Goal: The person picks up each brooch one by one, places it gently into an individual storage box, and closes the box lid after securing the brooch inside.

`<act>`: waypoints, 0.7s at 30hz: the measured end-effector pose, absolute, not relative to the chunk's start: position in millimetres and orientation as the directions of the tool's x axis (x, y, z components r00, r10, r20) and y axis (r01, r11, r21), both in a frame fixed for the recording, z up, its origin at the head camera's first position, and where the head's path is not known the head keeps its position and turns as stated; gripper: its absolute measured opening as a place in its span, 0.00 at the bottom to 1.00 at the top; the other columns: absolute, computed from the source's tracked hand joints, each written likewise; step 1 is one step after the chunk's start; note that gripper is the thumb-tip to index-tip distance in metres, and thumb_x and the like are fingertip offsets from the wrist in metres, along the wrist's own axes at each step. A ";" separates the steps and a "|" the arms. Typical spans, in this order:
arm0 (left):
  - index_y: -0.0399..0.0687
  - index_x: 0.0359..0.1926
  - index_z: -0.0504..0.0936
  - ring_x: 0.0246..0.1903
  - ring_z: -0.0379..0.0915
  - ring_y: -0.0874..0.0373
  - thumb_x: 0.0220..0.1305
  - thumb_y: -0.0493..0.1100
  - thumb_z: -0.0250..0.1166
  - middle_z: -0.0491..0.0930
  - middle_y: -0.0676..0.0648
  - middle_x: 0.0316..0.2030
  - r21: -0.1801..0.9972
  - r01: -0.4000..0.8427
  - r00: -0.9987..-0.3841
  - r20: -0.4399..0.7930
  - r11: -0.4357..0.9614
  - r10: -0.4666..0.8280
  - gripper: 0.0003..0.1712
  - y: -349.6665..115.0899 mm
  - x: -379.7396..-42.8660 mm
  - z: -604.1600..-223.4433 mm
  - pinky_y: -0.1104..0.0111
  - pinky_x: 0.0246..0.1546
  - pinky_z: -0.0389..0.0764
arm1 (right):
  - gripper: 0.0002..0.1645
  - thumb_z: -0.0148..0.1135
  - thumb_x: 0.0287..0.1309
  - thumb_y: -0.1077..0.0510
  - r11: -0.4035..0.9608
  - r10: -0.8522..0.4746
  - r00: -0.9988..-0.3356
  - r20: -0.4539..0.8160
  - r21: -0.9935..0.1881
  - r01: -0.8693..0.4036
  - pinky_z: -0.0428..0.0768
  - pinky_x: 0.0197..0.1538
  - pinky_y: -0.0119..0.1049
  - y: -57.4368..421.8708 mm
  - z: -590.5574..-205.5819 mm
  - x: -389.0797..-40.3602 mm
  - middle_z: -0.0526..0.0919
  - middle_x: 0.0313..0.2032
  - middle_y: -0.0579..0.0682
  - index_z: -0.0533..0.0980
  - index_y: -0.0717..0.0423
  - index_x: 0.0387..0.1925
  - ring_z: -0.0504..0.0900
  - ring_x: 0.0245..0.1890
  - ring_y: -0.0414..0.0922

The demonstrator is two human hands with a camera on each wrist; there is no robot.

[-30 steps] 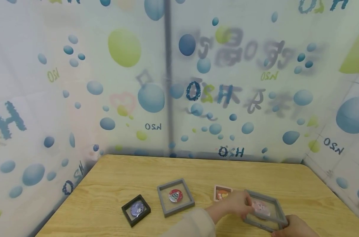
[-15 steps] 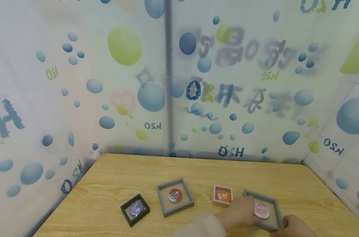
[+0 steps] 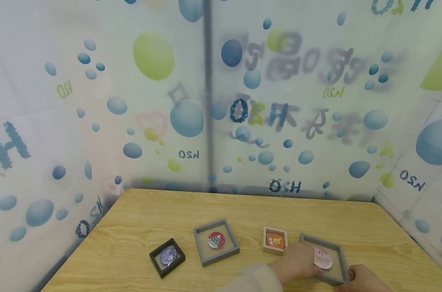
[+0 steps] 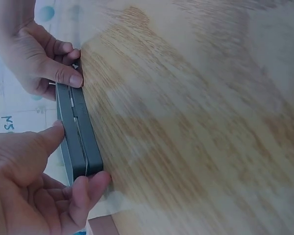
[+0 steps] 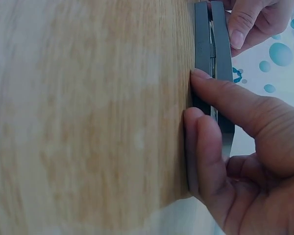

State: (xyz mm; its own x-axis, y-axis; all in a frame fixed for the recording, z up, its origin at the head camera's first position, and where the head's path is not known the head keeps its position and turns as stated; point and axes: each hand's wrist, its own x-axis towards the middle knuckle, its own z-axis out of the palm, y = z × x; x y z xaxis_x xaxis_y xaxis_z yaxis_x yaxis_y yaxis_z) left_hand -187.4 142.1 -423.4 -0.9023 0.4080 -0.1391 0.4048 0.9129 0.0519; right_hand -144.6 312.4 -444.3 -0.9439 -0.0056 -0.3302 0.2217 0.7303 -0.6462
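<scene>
A grey display frame (image 3: 323, 240) holds a pink round badge (image 3: 322, 258) in its clear film. Its two halves lie one over the other, with a narrow seam along the side in both wrist views. My left hand (image 3: 297, 261) grips its left end; the left wrist view shows that thumb on the upper half and fingertips at the lower edge. At the opposite end, my right hand (image 3: 363, 280) holds the corner, and in the right wrist view its thumb (image 5: 225, 93) lies across the seam. The left hand hides the frame's left side in the head view.
A small pink frame (image 3: 275, 250) with an orange badge stands just left of the left hand. Farther left are a square grey frame (image 3: 221, 256) with a red badge and a black frame (image 3: 173, 267) with a purple one. A patterned curtain (image 3: 151, 121) hangs behind the wooden table (image 3: 243, 211).
The upper half of the grey frame, raised earlier, has come down onto the lower one. My left hand has moved down along its left side; the right hand stays at its corner.
</scene>
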 end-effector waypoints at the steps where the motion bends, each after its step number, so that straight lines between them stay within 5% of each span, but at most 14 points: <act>1: 0.58 0.45 0.79 0.33 0.74 0.64 0.45 0.70 0.60 0.77 0.61 0.42 0.047 0.403 -0.903 -0.143 0.914 0.405 0.31 142.8 -187.4 -423.7 0.68 0.28 0.76 | 0.21 0.71 0.41 0.53 0.727 -0.010 -0.943 -0.333 -0.650 0.221 0.73 0.28 0.35 312.9 -444.6 -144.4 0.75 0.21 0.48 0.71 0.65 0.26 0.74 0.23 0.41; 7: 0.57 0.53 0.74 0.44 0.74 0.61 0.46 0.69 0.61 0.70 0.59 0.54 0.040 0.402 -0.902 -0.156 0.915 0.403 0.36 143.7 -187.0 -425.1 0.66 0.36 0.77 | 0.22 0.71 0.41 0.52 0.698 -0.025 -0.937 -0.350 -0.677 0.234 0.74 0.28 0.35 314.2 -446.1 -143.8 0.76 0.21 0.48 0.70 0.64 0.26 0.75 0.23 0.41; 21: 0.57 0.54 0.74 0.40 0.74 0.63 0.44 0.68 0.62 0.72 0.60 0.53 0.120 0.385 -0.904 -0.151 0.915 0.400 0.37 139.1 -188.3 -425.9 0.68 0.30 0.77 | 0.24 0.72 0.38 0.51 0.712 -0.038 -0.947 -0.319 -0.673 0.198 0.73 0.27 0.35 317.2 -451.3 -146.8 0.75 0.20 0.48 0.69 0.64 0.24 0.73 0.22 0.41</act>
